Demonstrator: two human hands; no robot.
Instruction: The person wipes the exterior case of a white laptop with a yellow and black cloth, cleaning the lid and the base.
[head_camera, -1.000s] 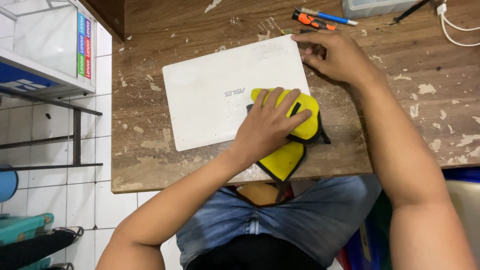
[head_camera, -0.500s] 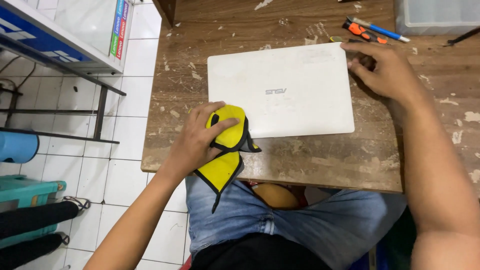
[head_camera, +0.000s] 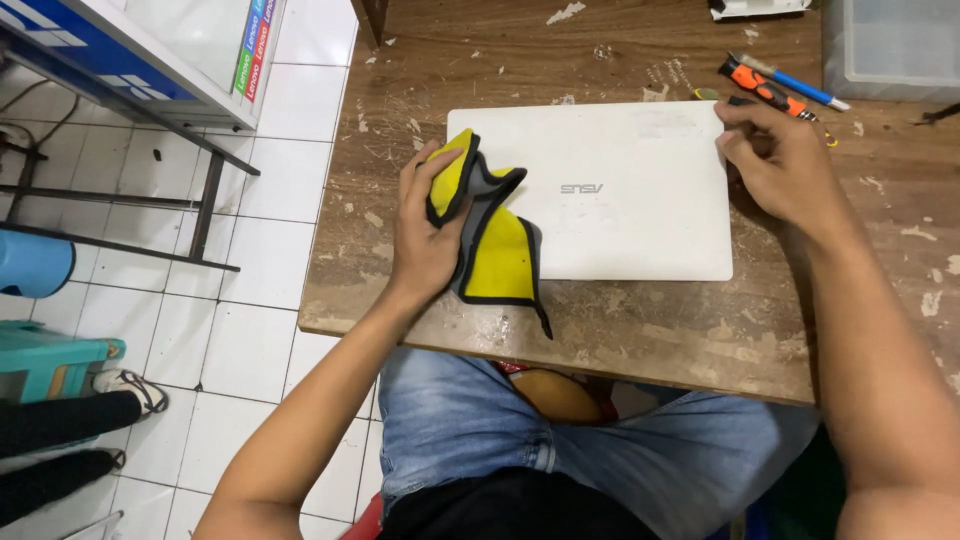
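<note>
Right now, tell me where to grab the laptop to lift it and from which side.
Take the laptop by its near long edge, coming from the table's front edge. It lies flat and closed, and that edge is bare right of the yellow cloth held by the left hand. The right hand already rests on the far right corner, and could steady it there.

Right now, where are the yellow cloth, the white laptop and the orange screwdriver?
yellow cloth (head_camera: 497, 258): head view, its lower yellow panel.
white laptop (head_camera: 640, 215): head view, middle of the closed lid.
orange screwdriver (head_camera: 752, 84): head view, its orange handle.
</note>
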